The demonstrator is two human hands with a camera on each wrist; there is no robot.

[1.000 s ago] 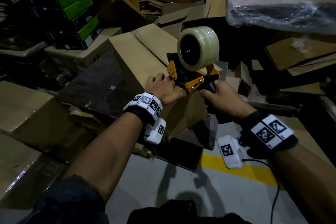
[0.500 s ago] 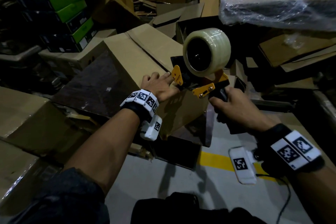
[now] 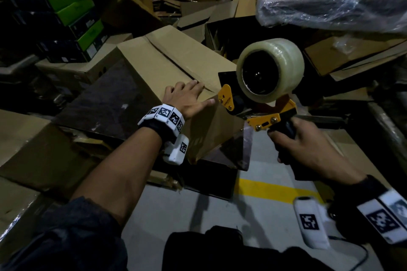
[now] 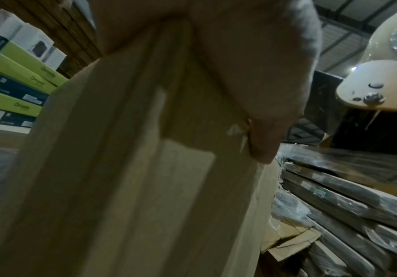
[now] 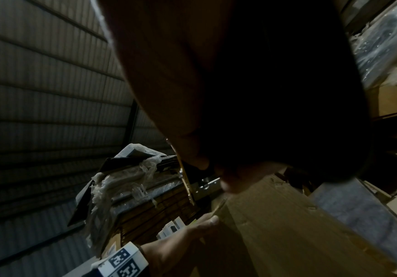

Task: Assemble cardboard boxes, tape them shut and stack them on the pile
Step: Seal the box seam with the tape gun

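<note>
Box [image 3: 176,61] flaps closed | left hand [image 3: 187,99] flat on top | right hand [image 3: 308,149] grips dispenser [image 3: 264,99]

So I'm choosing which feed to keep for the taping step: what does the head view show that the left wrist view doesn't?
Only the head view shows the right hand gripping the tape dispenser handle, the yellow floor line, and the left hand lying flat on the cardboard box.

Only the left wrist view shows the wrapped flat packs from close up.

Both show the box, the tape roll and the green cartons.

Stacked cartons [image 3: 66,17] hem the box [image 3: 167,59]; grey floor [image 3: 259,211] open
</note>
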